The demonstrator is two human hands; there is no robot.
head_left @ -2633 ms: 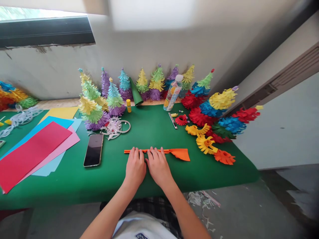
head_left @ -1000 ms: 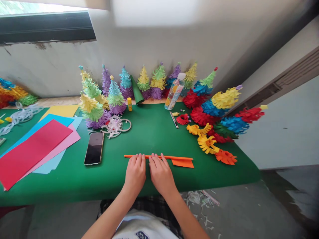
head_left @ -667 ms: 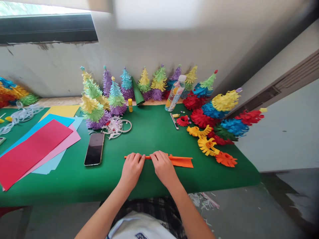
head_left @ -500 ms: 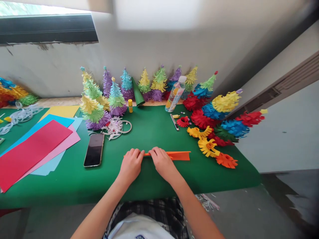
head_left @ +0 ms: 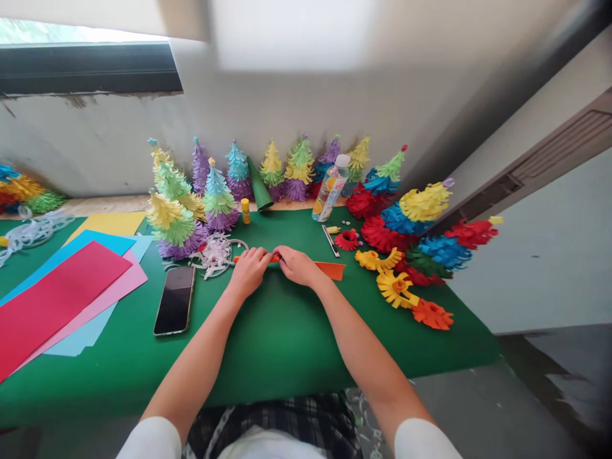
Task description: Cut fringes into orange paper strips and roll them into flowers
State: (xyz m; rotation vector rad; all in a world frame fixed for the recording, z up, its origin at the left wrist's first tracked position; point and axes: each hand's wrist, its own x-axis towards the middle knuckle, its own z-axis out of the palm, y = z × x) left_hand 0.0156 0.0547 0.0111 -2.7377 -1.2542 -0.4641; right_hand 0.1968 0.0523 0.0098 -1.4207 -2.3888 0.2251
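Observation:
Both my hands pinch a strip of orange paper (head_left: 329, 270) above the green table (head_left: 282, 338). My left hand (head_left: 249, 271) is closed on its left part, where a narrow folded or rolled end pokes out. My right hand (head_left: 296, 264) grips it nearer the middle, fingers bent, and the flat tail sticks out to the right. A short orange stretch shows between the two hands. Fingertips partly hide how the paper is folded. White paper scraps (head_left: 213, 255) lie just left of my left hand.
Fringed paper trees (head_left: 300, 169) line the wall, beside a plastic bottle (head_left: 331, 189), a glue stick (head_left: 245, 211) and a green cone (head_left: 259, 186). A phone (head_left: 174, 301) and coloured sheets (head_left: 62, 306) lie left. A cutter (head_left: 330, 241) and fringed rings (head_left: 396, 285) lie right.
Both hands have moved forward, away from my body, carrying the orange paper toward the back of the table. The view has tilted slightly upward.

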